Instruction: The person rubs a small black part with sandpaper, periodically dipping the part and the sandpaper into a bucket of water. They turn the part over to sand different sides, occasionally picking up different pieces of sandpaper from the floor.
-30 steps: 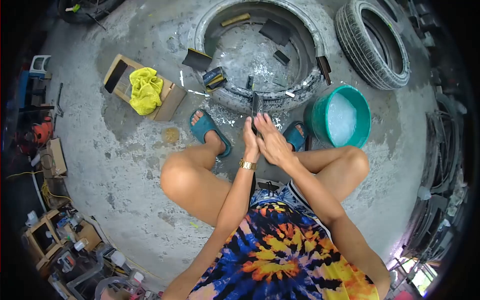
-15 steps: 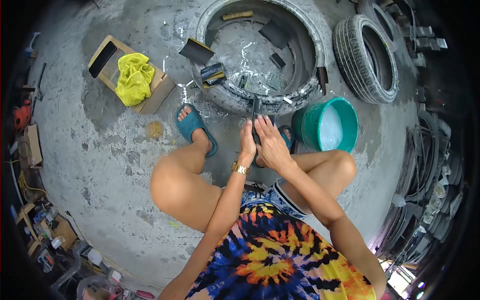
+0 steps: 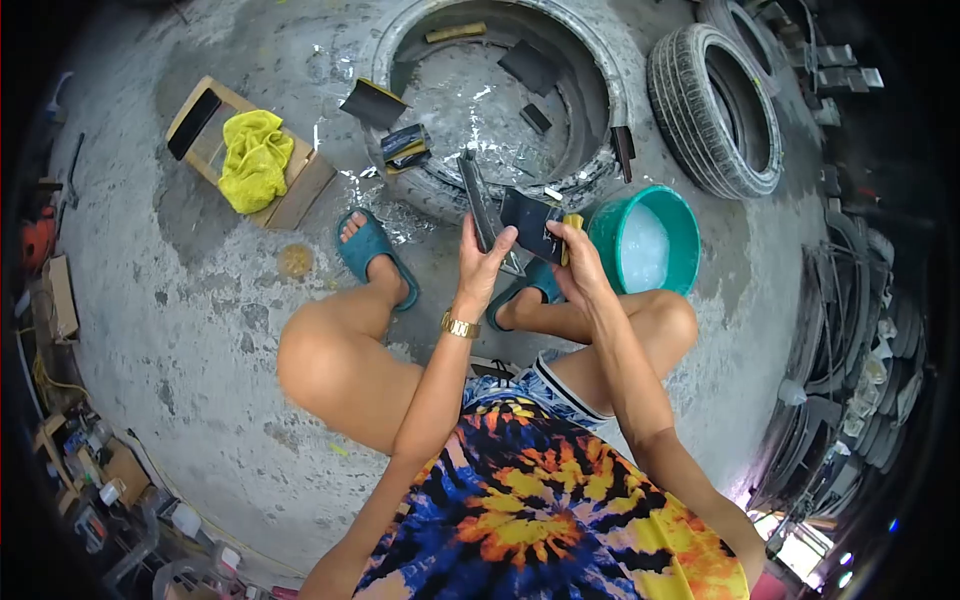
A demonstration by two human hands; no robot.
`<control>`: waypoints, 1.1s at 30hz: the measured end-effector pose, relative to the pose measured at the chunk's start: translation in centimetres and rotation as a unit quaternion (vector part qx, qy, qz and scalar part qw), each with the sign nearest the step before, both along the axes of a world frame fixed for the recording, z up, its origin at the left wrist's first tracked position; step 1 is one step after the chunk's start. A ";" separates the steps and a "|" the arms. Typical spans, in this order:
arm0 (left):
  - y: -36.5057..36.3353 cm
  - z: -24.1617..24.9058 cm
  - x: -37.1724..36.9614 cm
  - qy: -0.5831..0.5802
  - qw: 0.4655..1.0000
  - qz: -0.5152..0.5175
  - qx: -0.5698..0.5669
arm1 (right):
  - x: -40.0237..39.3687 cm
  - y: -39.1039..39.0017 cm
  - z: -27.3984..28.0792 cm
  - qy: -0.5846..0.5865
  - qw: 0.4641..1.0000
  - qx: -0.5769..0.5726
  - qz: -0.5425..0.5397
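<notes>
My left hand (image 3: 483, 268) is closed around a long, narrow dark part (image 3: 474, 190) with a wet-looking surface, which points up toward the tire. What kind of part it is, I cannot make out. In my right hand (image 3: 582, 266) is a folded piece of black sandpaper (image 3: 530, 222) with a yellowish back, pinched by the thumb at its right side. The sandpaper sits just right of the dark part, and its left edge comes close to it. Both hands are above the floor, between my knees and the near rim of the large tire (image 3: 440, 197).
A green bucket (image 3: 685, 235) of cloudy water stands beside my right knee. More sandpaper pieces (image 3: 405, 147) lie on the tire rim. To the left, a wooden stool (image 3: 300, 190) bears a yellow cloth (image 3: 252, 165) and a phone (image 3: 194, 124). Another tire (image 3: 690, 120) leans at right.
My hands were pressed together over the dark part; now they are apart. The right hand has moved right with the sandpaper, showing its black face. The view has shifted slightly.
</notes>
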State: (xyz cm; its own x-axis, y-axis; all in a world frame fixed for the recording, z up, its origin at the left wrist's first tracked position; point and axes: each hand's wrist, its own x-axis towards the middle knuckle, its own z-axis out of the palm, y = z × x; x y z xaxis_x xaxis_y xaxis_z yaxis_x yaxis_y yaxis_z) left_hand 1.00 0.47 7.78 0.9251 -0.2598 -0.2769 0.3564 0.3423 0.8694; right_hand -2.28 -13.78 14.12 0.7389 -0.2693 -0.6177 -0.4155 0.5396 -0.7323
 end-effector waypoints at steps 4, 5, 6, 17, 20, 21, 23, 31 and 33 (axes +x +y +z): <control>0.2 1.1 -0.1 0.060 0.994 0.022 -0.090 | -1.6 0.9 0.2 -0.081 0.994 0.073 0.004; 0.2 1.3 -0.3 0.075 0.990 0.021 -0.116 | -2.0 0.8 0.2 -0.083 0.994 0.073 0.003; 0.2 1.4 -0.5 0.091 0.986 0.019 -0.141 | -2.4 0.6 0.3 -0.087 0.993 0.082 0.006; 1.3 2.6 -2.8 -0.128 0.989 -0.064 0.039 | -5.0 1.5 0.0 -0.128 0.987 0.092 -0.045; 1.8 2.5 -3.0 -0.082 0.990 -0.108 -0.027 | -5.1 0.8 -1.7 -0.107 0.993 -0.030 0.030; 2.0 1.6 -3.0 -0.110 0.987 -0.114 0.029 | -5.1 0.4 -2.0 -0.108 0.993 -0.028 0.029; 2.8 1.5 -3.0 -0.137 0.979 -0.122 0.087 | -4.4 0.7 0.4 -0.176 0.825 -0.530 0.090; 3.7 0.6 -2.5 -0.040 0.987 -0.154 -0.003 | -3.1 -1.2 -0.2 -0.042 0.961 0.011 0.274; 3.3 0.0 -2.2 -0.015 0.991 -0.135 -0.006 | -3.0 -0.8 -0.8 -0.014 0.968 -0.062 0.242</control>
State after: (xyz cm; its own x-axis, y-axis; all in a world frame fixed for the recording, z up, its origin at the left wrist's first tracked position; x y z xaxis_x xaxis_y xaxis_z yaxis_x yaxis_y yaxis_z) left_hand -1.19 3.74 7.78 0.8299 -0.5013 -0.2450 0.4094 0.2488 0.8778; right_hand -5.24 -14.59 13.35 0.8135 0.0409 -0.5801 -0.5760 0.1937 -0.7942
